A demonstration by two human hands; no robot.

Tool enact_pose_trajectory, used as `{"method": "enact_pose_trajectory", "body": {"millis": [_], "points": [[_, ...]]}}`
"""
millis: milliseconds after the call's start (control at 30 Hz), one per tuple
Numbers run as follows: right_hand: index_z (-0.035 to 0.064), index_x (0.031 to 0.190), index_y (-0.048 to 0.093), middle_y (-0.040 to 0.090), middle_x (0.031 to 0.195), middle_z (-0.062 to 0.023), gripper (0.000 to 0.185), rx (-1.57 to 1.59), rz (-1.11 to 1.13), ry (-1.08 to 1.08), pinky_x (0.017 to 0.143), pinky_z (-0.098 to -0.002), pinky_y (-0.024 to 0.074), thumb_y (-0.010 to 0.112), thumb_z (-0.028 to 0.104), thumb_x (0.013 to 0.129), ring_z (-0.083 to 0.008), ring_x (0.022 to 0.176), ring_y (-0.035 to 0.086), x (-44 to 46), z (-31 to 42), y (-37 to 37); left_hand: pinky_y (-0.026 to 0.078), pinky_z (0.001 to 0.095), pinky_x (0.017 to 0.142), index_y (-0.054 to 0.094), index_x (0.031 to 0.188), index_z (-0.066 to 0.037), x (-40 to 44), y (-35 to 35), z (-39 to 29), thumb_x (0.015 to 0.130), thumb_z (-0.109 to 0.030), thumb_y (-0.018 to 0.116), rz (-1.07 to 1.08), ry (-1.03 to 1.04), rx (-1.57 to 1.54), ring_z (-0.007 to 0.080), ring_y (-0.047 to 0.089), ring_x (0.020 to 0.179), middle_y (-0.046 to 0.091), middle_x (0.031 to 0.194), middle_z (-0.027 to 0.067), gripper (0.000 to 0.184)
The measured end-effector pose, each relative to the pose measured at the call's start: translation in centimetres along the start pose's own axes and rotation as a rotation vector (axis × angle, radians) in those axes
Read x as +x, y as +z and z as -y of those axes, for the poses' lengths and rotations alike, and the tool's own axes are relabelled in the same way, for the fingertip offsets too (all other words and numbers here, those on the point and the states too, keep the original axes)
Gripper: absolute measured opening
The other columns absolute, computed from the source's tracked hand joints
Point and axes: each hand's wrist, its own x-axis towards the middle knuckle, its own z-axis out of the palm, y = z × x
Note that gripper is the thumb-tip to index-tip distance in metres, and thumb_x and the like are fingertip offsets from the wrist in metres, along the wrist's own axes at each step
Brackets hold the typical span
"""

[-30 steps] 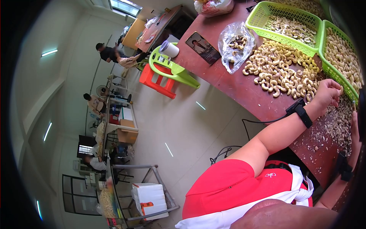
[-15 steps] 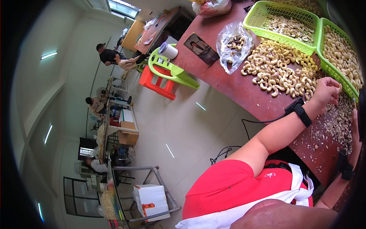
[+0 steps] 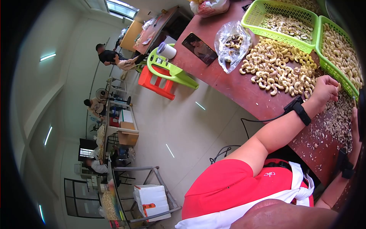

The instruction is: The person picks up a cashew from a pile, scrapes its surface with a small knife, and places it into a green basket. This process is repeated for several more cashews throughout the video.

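Observation:
My left hand, with a black band on the wrist, is above the table near the green basket's side. Its thumb and fingers pinch a cashew nut. At the right edge, my right hand is partly cut off by the dark rim. A thin, blade-like tool sticks up from its fingers, tip close to the pinched cashew. Beneath both hands lies a heap of pale skin crumbs. Loose cashews are piled just beyond my left hand.
Green baskets of cashews stand behind the pile. A clear plastic bag holding dark pieces and a phone lie on the red table. A green chair and red stool stand leftward; several people work farther off.
The view has shifted very slightly. My left hand keeps the cashew pinched and has barely moved; the right hand stays at the edge with the thin tool.

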Motion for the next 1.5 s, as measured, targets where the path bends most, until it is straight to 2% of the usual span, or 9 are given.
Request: {"method": "enact_pose_trajectory", "body": {"millis": [233,300,333,833,900,1033,1067,1300,1500], "points": [[0.0002,0.072,0.054,0.048,0.055,-0.0136,0.03,0.065,0.043,0.087,0.046,-0.0368,0.0355,0.039,0.023,0.084,-0.0288,0.047,0.043,0.1,0.1,-0.1,0.046,0.0257,0.046,0.047,0.076,-0.001,0.1,-0.1,0.2,0.064,0.004,0.053,-0.022,0.019,0.034,0.013,0.051,0.054,0.051,0.068,0.0059,0.015],[0.0033,0.081,0.054,0.049,0.058,-0.0132,0.02,-0.319,-0.121,-0.383,0.046,-0.0364,0.037,0.04,0.018,0.084,-0.0281,0.049,0.046,0.0,-2.0,0.8,0.047,0.0257,0.046,0.047,0.076,-0.001,0.1,-0.1,0.2,0.064,0.004,0.053,-0.017,0.026,0.037,0.013,0.051,0.054,0.051,0.068,0.0058,0.014],[0.0033,0.081,0.054,0.049,0.058,-0.0132,0.02,-0.32,-0.12,-0.383,0.046,-0.0364,0.037,0.04,0.018,0.084,-0.0281,0.049,0.046,-0.1,-2.0,0.7,0.047,0.0257,0.046,0.047,0.076,-0.001,0.1,-0.1,0.2,0.065,0.004,0.053,-0.012,0.034,0.041,0.013,0.051,0.054,0.051,0.068,0.0058,0.014],[0.0015,0.078,0.052,0.049,0.059,-0.0128,0.022,-0.133,0.007,-0.151,0.046,-0.0355,0.0371,0.04,0.019,0.084,-0.0266,0.049,0.046,-0.2,-1.0,0.8,0.047,0.026,0.046,0.046,0.076,-0.001,0.1,0.0,0.0,0.063,0.004,0.055,0.005,0.043,0.057,0.0139,0.052,0.054,0.052,0.068,0.0067,0.016],[0.0092,0.064,0.04,0.028,0.054,0.0082,0.028,0.601,-0.006,0.367,0.042,-0.0192,0.0196,0.043,0.029,0.084,-0.002,0.047,0.024,-0.7,-4.2,3.1,0.049,0.0279,0.048,0.045,0.079,0.001,-0.1,-0.1,-0.2,0.064,0.005,0.054,-0.007,0.026,0.02,0.0164,0.053,0.057,0.052,0.072,0.0091,0.018],[0.0048,0.057,0.039,0.033,0.052,0.0049,0.034,0.426,-0.032,0.336,0.042,-0.0216,0.025,0.045,0.027,0.082,-0.0035,0.048,0.03,0.1,3.0,0.0,0.05,0.029,0.06,0.045,0.087,0.002,-0.1,0.0,-0.6,0.07,0.002,0.054,-0.002,-0.013,-0.009,0.0179,0.055,0.063,0.053,0.077,0.0111,0.019],[-0.0008,0.058,0.045,0.039,0.05,-0.0005,0.035,0.485,-0.039,0.346,0.044,-0.0241,0.029,0.048,0.027,0.079,-0.0059,0.049,0.035,0.1,3.2,-0.4,0.05,0.0288,0.062,0.045,0.09,0.001,-0.1,0.0,-0.7,0.072,0.0,0.053,0.012,-0.024,-0.022,0.0178,0.055,0.066,0.054,0.081,0.013,0.02],[-0.0012,0.052,0.045,0.034,0.041,-0.0005,0.039,0.554,-0.09,0.401,0.037,-0.0252,0.0254,0.052,0.028,0.077,-0.0059,0.04,0.031,-0.2,3.3,-0.6,0.048,0.0268,0.066,0.041,0.109,-0.003,-0.2,-0.3,-0.9,0.08,-0.006,0.044,0.132,-0.131,-0.058,0.0153,0.054,0.074,0.053,0.091,0.0118,0.03],[-0.0016,0.056,0.05,0.037,0.041,-0.0024,0.037,0.562,-0.032,0.394,0.037,-0.0256,0.0282,0.053,0.03,0.075,-0.0075,0.039,0.034,-0.2,3.4,-0.4,0.047,0.026,0.066,0.04,0.111,-0.004,-0.4,0.2,-0.8,0.079,-0.002,0.044,0.168,-0.133,-0.096,0.0151,0.053,0.076,0.052,0.093,0.0123,0.032]]}}
